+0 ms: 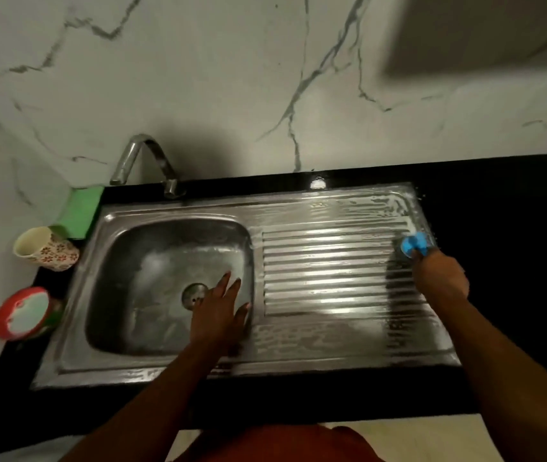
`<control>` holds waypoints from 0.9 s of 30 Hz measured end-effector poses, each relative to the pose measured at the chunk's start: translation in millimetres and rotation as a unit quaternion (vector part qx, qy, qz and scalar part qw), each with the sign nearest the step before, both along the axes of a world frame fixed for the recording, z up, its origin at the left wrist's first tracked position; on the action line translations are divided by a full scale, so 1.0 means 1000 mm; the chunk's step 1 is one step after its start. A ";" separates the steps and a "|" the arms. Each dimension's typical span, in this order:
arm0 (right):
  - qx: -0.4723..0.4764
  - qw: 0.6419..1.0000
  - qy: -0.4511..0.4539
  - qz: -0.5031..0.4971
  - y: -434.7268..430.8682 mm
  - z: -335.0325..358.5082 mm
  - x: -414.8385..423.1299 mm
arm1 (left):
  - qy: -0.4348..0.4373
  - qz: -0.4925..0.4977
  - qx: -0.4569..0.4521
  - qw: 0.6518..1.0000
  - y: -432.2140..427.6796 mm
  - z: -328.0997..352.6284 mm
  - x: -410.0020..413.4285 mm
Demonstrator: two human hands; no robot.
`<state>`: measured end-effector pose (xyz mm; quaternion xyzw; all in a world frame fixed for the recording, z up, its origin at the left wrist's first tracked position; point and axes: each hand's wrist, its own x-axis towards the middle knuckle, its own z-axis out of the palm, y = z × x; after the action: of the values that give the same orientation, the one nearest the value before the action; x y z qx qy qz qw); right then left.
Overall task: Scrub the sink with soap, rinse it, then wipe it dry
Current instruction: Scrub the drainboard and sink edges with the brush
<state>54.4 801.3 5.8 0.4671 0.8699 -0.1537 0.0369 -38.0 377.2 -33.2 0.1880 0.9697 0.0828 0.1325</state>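
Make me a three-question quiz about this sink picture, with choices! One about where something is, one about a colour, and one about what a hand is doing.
1. Where is the flowered cup?
A. left of the sink
B. inside the sink
C. on the ridged draining part

2. What colour is the scrubber that the right hand grips?
A. red
B. blue
C. yellow

3. How is the left hand?
A. holding a spoon
B. curled into a fist
C. fingers straight, holding nothing

Answers:
1 A, since the cup stands outside the sink's left rim.
2 B, since bright blue shows just past the right hand.
3 C, since the left hand lies spread at the bowl's right edge.
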 end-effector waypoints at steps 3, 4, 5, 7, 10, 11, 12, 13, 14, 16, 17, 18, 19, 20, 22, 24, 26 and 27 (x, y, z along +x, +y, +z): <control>-0.079 0.994 0.011 0.077 -0.064 0.013 -0.044 | -0.002 0.019 -0.007 1.000 0.005 -0.002 0.004; -0.114 0.986 0.027 0.114 -0.098 0.017 -0.060 | -0.004 0.024 -0.009 1.000 0.008 -0.002 0.004; -0.147 0.975 0.037 0.163 -0.136 0.020 -0.074 | -0.006 0.029 -0.010 1.000 0.009 -0.002 0.004; -0.165 0.955 0.014 0.246 -0.205 0.023 -0.094 | -0.009 0.044 -0.009 0.999 0.014 -0.003 0.002; -0.146 0.950 -0.014 0.277 -0.224 0.020 -0.103 | -0.009 0.070 0.014 0.997 0.011 -0.008 -0.006; -0.147 0.951 -0.007 0.273 -0.208 0.019 -0.098 | -0.011 0.072 0.020 0.997 0.007 -0.010 -0.009; -0.136 0.957 -0.001 0.256 -0.184 0.017 -0.091 | -0.009 0.071 0.024 0.997 0.002 -0.013 -0.012; -0.108 0.968 -0.014 0.226 -0.155 0.014 -0.080 | -0.006 0.071 0.027 0.997 -0.004 -0.016 -0.015; -0.071 0.979 -0.032 0.189 -0.120 0.008 -0.067 | -0.003 0.074 0.030 0.997 -0.009 -0.019 -0.017; -0.006 0.995 -0.055 0.086 -0.050 0.001 -0.033 | -0.006 0.082 0.035 0.996 -0.016 -0.024 -0.018; 0.019 0.998 -0.057 0.036 -0.023 0.002 -0.017 | -0.008 0.086 0.039 0.996 -0.018 -0.027 -0.019; 0.037 0.998 -0.053 -0.005 -0.006 0.000 -0.006 | -0.011 0.086 0.039 0.995 -0.021 -0.029 -0.019; 0.040 0.998 -0.050 -0.030 -0.002 0.000 0.001 | -0.017 0.085 0.035 0.996 -0.023 -0.032 -0.020; 0.031 0.998 -0.048 -0.028 -0.010 -0.001 0.001 | -0.026 0.083 0.031 0.996 -0.023 -0.033 -0.020; -0.012 0.999 -0.032 0.014 -0.062 -0.007 -0.014 | -0.036 0.084 0.037 0.995 -0.021 -0.035 -0.023; -0.060 0.995 -0.026 0.081 -0.140 -0.012 -0.042 | -0.039 0.086 0.051 0.994 -0.016 -0.034 -0.027; -0.098 0.980 -0.009 0.172 -0.222 -0.013 -0.069 | -0.032 0.091 0.065 0.993 -0.012 -0.032 -0.032; -0.097 0.971 -0.005 0.217 -0.251 -0.010 -0.077 | -0.025 0.097 0.075 0.992 -0.012 -0.031 -0.034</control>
<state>-22.5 550.4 -4.3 0.2620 0.9314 -0.2232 0.1186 -71.9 365.5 -64.0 0.1005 0.9708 0.1721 0.1337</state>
